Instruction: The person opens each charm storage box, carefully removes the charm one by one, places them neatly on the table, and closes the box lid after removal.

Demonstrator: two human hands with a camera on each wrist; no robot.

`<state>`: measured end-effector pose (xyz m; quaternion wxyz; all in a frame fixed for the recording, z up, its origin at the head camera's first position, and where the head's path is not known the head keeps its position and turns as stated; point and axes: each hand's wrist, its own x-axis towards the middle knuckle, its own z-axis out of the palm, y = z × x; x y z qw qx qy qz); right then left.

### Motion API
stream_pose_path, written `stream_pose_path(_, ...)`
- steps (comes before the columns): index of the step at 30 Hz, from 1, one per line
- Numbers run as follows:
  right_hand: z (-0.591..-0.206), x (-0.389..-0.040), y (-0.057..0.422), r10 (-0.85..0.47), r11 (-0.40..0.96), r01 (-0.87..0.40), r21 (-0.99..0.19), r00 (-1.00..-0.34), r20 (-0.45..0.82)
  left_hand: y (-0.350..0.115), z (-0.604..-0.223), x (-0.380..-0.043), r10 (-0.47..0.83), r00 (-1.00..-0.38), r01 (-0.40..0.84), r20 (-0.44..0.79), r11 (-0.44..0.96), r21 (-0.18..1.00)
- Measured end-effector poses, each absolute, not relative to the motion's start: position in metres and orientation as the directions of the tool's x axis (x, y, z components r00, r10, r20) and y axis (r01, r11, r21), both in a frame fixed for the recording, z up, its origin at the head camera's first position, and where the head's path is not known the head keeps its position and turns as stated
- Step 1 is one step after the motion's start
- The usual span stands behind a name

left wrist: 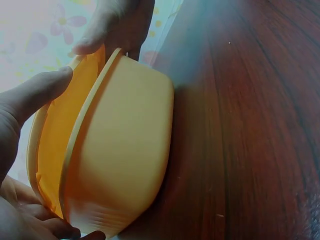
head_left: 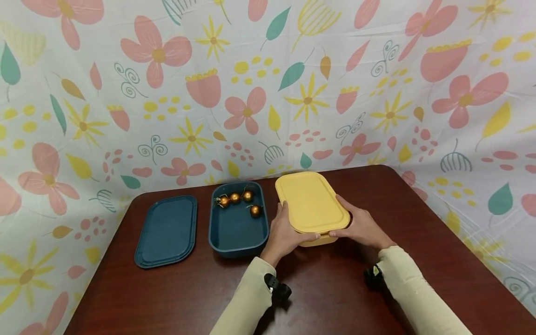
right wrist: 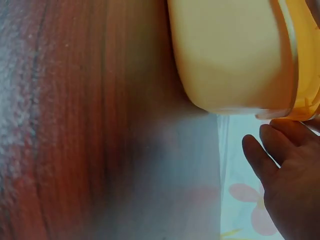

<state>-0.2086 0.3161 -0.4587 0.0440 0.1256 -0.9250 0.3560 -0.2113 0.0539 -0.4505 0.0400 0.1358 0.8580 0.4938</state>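
- The yellow lid (head_left: 314,200) is held over the yellow box (head_left: 317,240), which is stood on the right half of the desk (head_left: 318,288); in the left wrist view a gap is seen between lid and rim, so the lid is not seated.
- By the left hand (head_left: 284,235), the lid is pinched at its near left corner, thumb along the front edge; by the right hand (head_left: 362,226), it is pinched at the near right corner, with some fingers (right wrist: 259,158) spread apart below the edge.
- Whether the lid is being closed or lifted cannot be told; the inside of the yellow box is hidden.
- The blue box (head_left: 234,253) is left uncovered, with four gold balls (head_left: 255,211) held in it, mostly toward the far end; the blue lid (head_left: 167,230) is laid flat to its left.
- As judged from this, the lid work is only partway done, its seating or removal being left.
- Little room is given on the left, where the left hand is fitted between the two boxes.
- The far edge is backed closely by the flowered cloth (head_left: 305,100); more room is offered toward the front and the right.
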Motion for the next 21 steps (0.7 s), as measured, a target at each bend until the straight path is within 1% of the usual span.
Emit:
stream_pose_path(7,-0.448,-0.209,0.314,-0.181,0.735,-0.267,-0.623,-0.963,0.199,0.056,-0.441,-0.214,0.232,-0.971,0.168,0.058,0.489,0.856)
stream_pose_path(10,-0.443,-0.209,0.314,-0.163,0.733,-0.256,-0.63,-0.966,0.203,0.056,-0.436,-0.214,0.222,-0.973,0.171,0.067,0.493,0.853)
stream_pose_path(17,-0.438,-0.208,0.313,-0.144,0.727,-0.239,-0.643,-0.97,0.197,0.055,-0.43,-0.21,0.204,-0.978,0.137,0.039,0.498,0.856)
stream_pose_path(21,-0.436,-0.208,0.313,-0.143,0.718,-0.248,-0.65,-0.967,0.211,0.055,-0.427,-0.211,0.203,-0.978,0.149,0.053,0.497,0.855)
